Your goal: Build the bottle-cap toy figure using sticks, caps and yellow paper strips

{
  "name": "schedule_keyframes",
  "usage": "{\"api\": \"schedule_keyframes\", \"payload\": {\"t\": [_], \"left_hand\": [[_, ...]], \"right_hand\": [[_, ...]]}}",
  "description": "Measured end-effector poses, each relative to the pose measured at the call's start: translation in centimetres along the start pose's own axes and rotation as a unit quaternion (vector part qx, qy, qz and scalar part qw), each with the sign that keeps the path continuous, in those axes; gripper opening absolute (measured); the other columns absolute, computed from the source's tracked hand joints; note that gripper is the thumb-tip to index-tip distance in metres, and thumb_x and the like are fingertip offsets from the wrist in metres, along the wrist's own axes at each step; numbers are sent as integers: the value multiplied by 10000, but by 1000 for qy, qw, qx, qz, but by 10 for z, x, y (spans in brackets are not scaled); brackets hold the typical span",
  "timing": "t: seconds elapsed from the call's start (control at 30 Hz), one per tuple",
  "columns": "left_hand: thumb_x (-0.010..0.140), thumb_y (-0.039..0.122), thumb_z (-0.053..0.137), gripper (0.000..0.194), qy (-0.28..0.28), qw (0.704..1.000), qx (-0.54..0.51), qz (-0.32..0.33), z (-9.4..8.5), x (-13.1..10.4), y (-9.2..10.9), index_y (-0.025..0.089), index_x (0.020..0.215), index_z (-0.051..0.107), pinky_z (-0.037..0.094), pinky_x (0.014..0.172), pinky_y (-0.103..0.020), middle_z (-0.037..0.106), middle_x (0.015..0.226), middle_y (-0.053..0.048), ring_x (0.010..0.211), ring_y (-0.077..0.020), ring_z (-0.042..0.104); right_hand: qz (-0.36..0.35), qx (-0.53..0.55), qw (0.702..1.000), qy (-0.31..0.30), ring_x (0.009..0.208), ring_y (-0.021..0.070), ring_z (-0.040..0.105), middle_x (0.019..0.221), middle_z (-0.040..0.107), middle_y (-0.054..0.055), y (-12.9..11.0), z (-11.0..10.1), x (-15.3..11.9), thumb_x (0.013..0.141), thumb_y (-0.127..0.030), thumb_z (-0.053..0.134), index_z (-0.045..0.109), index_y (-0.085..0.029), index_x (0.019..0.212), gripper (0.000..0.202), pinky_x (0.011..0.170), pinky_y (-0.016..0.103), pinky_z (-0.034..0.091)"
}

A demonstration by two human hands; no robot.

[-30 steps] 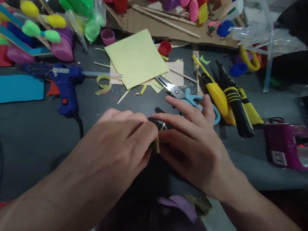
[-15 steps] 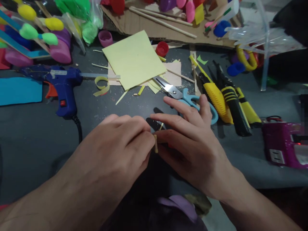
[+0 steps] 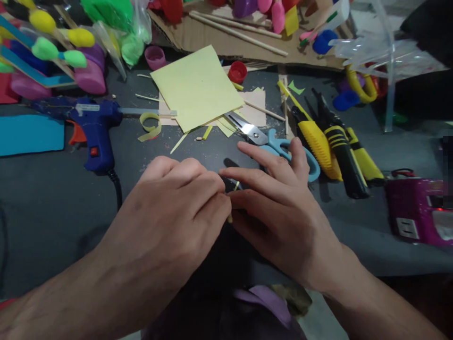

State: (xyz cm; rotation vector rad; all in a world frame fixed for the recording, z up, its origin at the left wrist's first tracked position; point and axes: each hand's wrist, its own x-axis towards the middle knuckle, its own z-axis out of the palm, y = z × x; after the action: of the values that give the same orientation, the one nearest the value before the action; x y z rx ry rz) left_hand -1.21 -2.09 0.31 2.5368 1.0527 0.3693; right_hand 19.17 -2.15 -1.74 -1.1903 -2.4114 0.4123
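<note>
My left hand [image 3: 180, 208] is curled closed, its fingertips hidden behind the knuckles, over a small tan stick [image 3: 230, 218]. Only a short end of that stick shows. My right hand [image 3: 279, 208] meets it there, thumb and forefinger pinched around the same spot, while the other fingers stretch out. A thin pale-yellow strip [image 3: 237, 185] pokes out between the fingers; what it belongs to I cannot make out. Just beyond the right fingertips lie light-blue-handled scissors [image 3: 279, 144]. Past both hands rests a yellow paper square [image 3: 198, 89].
On the left lie a blue glue gun [image 3: 95, 127] with its cord and a blue sheet [image 3: 31, 135]. A yellow cutter [image 3: 318, 146] and black-yellow pliers [image 3: 347, 160] are on the right, near a purple box [image 3: 417, 208]. Cardboard [image 3: 226, 38] with wooden sticks lies at the back.
My left hand has rolled slightly forward and right, covering more of the small tan stick. The right hand has barely moved.
</note>
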Motion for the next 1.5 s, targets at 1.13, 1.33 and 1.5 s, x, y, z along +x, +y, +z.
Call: {"api": "schedule_keyframes", "payload": {"t": [1.13,1.33,1.5], "left_hand": [[846,135,620,134,44,991,-21,-125,-13,2,-19,238,880,541,343,656,-316,597,807,22,717,-184,523],[861,157,598,84,50,984,-90,-146,-16,2,-16,218,865,542,340,642,-294,578,832,21,700,-160,496],[856,141,567,86,75,971,-161,-159,-13,5,-12,218,865,532,365,702,-288,565,857,29,774,-153,528]], "right_hand": [[-58,-165,984,26,1478,333,423,1348,685,32,13,2,-3,992,-188,563,693,-294,1031,173,1244,709,10],[-71,-138,984,88,1487,367,407,1399,659,83,20,-10,-3,942,-125,608,682,-260,1086,211,1191,780,78],[24,-92,973,211,1261,295,633,1280,710,123,18,-30,-14,957,-232,642,662,-220,1120,165,1181,612,348]]}}
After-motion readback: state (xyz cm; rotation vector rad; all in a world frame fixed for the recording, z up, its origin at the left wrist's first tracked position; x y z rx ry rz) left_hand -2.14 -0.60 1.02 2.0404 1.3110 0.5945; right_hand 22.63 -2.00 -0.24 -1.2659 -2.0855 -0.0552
